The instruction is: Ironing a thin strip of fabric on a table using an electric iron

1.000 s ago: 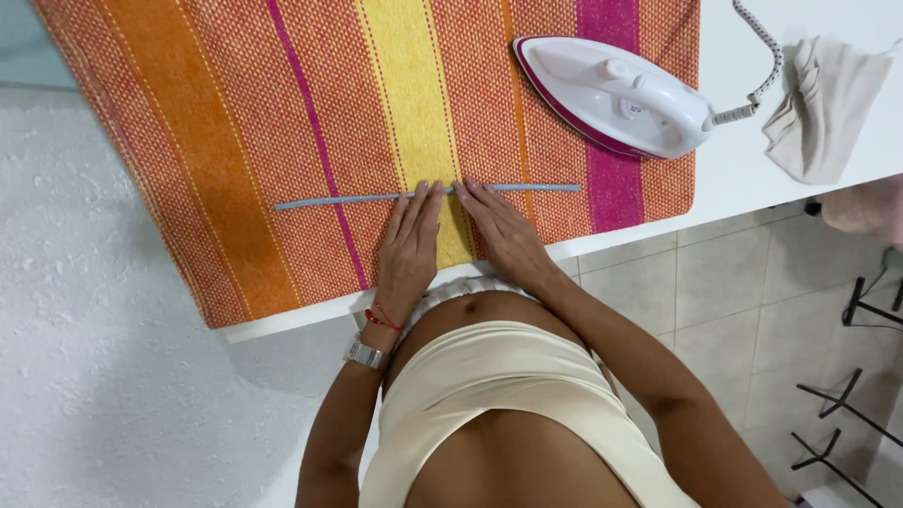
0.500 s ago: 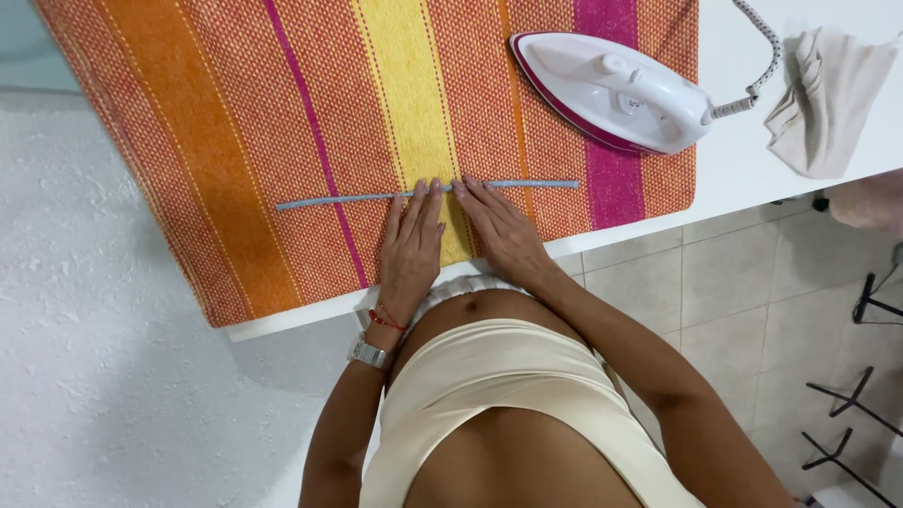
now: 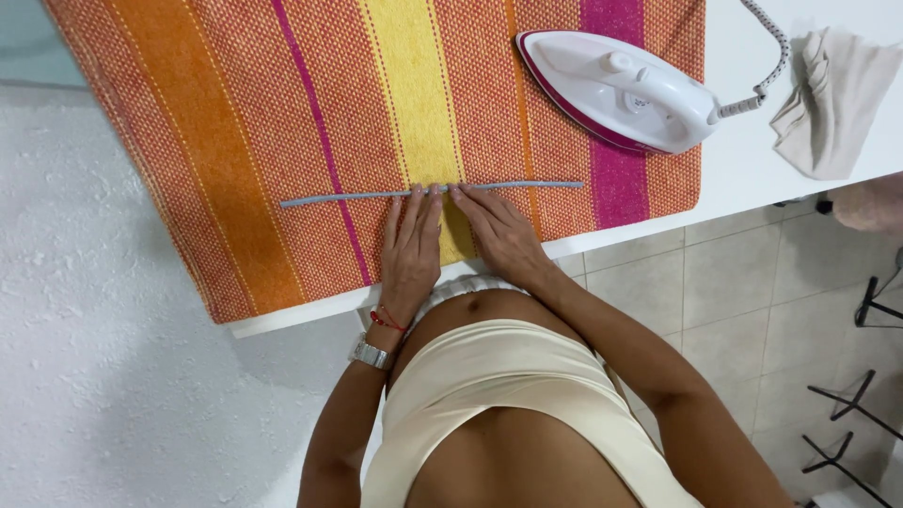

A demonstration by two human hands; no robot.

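Strap (image 3: 428,191) flat across cloth (image 3: 235,141) near tabletop's front edge | left hand (image 3: 411,249), right hand (image 3: 499,235): fingers extended flat, tips pressing strap, gripping nothing | step: likely smoothing | next: needs outward strokes.

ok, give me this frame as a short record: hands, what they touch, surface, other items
left hand: flat, palm down, fingertips at the thin grey strip
right hand: flat, palm down, fingertips at the same strip, beside the left hand
strip: long, narrow, lying straight across the striped cloth
cloth: orange, yellow and magenta stripes, spread on the white table
iron: white and magenta, lying on the cloth's right part, cord leading off the top edge
beige cloth: crumpled, on the table right of the iron
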